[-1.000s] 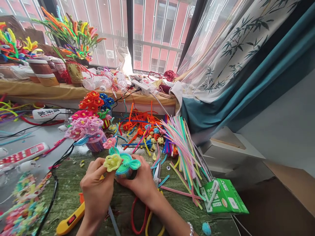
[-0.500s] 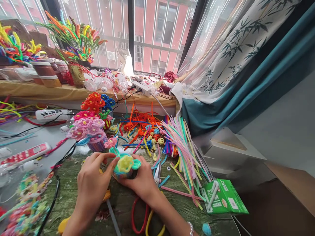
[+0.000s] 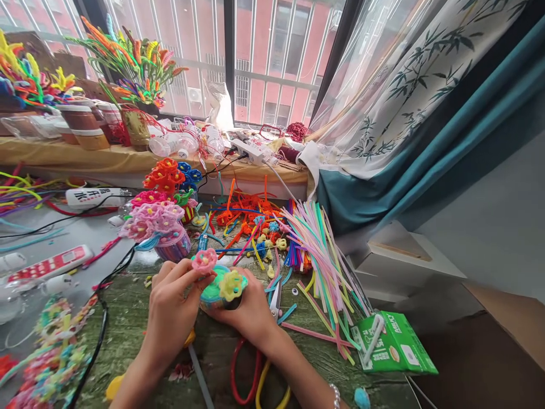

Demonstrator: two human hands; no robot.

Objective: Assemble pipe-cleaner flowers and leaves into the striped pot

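Observation:
My left hand [image 3: 170,309] pinches a small pink pipe-cleaner flower [image 3: 204,260] just above a little round cup wrapped in green and teal pipe cleaners [image 3: 213,292]. My right hand [image 3: 249,311] is wrapped round that cup from the right and steadies it on the green table. A yellow pipe-cleaner flower [image 3: 231,284] sits on the cup's top, against my right thumb. The lower part of the cup is hidden by my fingers.
A cup of pink flowers [image 3: 159,224] stands just behind my hands. Loose pastel pipe cleaners [image 3: 317,255], scissors [image 3: 276,298] and a green carton [image 3: 394,341] lie to the right. A black cable [image 3: 96,341] and a red-and-white power strip [image 3: 46,264] are on the left. The window sill [image 3: 128,159] holds more flower pots.
My left hand let go of the yellow flower, now seated on the cup, and has picked up the pink flower that lay behind the cup. The right hand kept its hold.

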